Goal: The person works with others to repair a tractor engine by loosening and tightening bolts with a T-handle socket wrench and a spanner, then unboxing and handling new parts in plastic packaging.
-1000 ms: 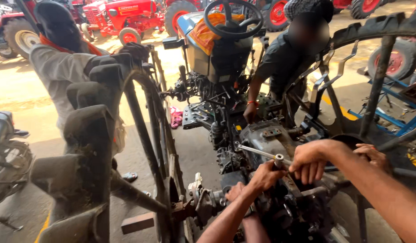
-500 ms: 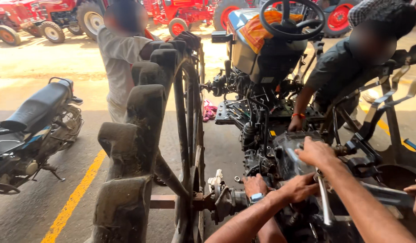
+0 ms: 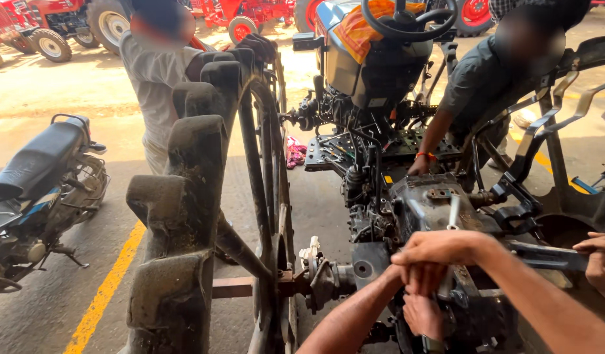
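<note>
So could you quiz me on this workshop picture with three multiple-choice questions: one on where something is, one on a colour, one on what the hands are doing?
1. Where is the motorcycle?
A. At the left edge
B. On the tractor housing
C. Behind the steering wheel

2. What colour is the floor line?
A. White
B. Yellow
C. Blue

3. How are the wearer's hands?
A. Both hanging free
B. One on the big wheel
C. Together at the tractor housing, around a metal tool

Answers: 1 A, it stands parked at the left. 2 B, the painted stripe is yellow. 3 C, the left hand and right hand meet below the metal tool that sticks up from their grip.
</note>
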